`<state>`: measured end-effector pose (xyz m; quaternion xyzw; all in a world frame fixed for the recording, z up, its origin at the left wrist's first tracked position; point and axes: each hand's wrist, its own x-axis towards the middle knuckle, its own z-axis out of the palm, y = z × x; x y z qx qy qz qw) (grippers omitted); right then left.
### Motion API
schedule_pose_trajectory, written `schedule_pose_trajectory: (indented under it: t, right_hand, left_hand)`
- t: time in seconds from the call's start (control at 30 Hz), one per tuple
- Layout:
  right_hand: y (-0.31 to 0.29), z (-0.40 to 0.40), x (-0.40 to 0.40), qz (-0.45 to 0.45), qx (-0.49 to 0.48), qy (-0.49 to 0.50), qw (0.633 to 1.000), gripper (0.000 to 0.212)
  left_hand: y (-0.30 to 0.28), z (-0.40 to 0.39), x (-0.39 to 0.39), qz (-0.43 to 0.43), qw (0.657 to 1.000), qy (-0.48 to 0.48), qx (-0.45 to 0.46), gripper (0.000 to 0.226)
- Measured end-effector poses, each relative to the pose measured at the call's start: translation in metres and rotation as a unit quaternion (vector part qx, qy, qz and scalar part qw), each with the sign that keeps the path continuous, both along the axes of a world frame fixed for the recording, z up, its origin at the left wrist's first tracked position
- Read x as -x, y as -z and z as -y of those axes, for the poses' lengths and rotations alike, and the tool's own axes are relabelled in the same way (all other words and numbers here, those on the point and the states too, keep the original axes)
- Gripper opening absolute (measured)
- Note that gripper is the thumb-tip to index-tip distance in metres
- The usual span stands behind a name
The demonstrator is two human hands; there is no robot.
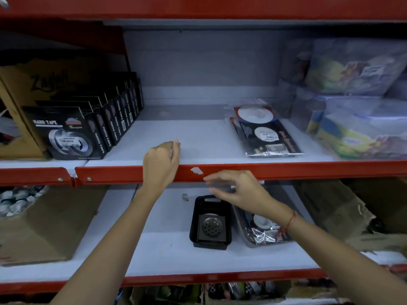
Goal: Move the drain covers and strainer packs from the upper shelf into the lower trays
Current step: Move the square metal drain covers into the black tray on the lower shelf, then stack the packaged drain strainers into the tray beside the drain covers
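Note:
A stack of strainer packs (266,130) in clear wrap lies on the upper shelf (198,139), right of centre. On the lower shelf stands a black tray (196,223) holding a square metal drain cover (211,226). Beside it on the right, a grey tray (244,233) holds strainer packs (262,234). My left hand (161,159) rests on the upper shelf's front edge, fingers curled and empty. My right hand (237,190) hovers blurred above the two trays, in front of the red shelf lip, with its fingers spread and nothing in them.
Black nano tape boxes (88,128) and a cardboard box (19,102) fill the upper shelf's left. Plastic-wrapped packs (356,106) are piled at its right. Cardboard boxes sit on the lower shelf at the left (50,221) and right (343,208). The red shelf lip (308,169) juts out.

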<state>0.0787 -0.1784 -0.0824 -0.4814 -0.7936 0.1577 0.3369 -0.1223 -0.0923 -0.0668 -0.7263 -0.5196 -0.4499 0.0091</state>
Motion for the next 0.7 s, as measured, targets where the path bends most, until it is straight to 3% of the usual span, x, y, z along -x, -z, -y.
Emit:
schedule_pose_trajectory:
  t: [0.17,0.33,0.47,0.57,0.7]
  right_hand:
    - [-0.038,-0.013,-0.033,-0.131,-0.03,0.051,0.99,0.019]
    - [-0.055,-0.059,-0.094,-0.162,-0.068,0.195,0.965,0.014]
    - [-0.063,-0.1,-0.143,-0.219,-0.001,0.285,0.933,0.026]
    - [-0.07,-0.117,-0.166,-0.202,0.047,0.373,0.905,0.03]
    - [-0.066,-0.132,-0.185,-0.278,0.151,0.362,0.877,0.01]
  left_hand:
    - [-0.026,-0.013,-0.051,0.107,0.983,0.096,0.116,0.029]
    - [-0.036,-0.051,-0.105,0.277,0.91,0.16,0.263,0.021]
    - [-0.039,-0.081,-0.147,0.29,0.89,0.15,0.32,0.01]
    - [-0.042,-0.094,-0.17,0.283,0.881,0.14,0.352,0.022]
    - [-0.04,-0.103,-0.189,0.311,0.854,0.155,0.386,0.02]
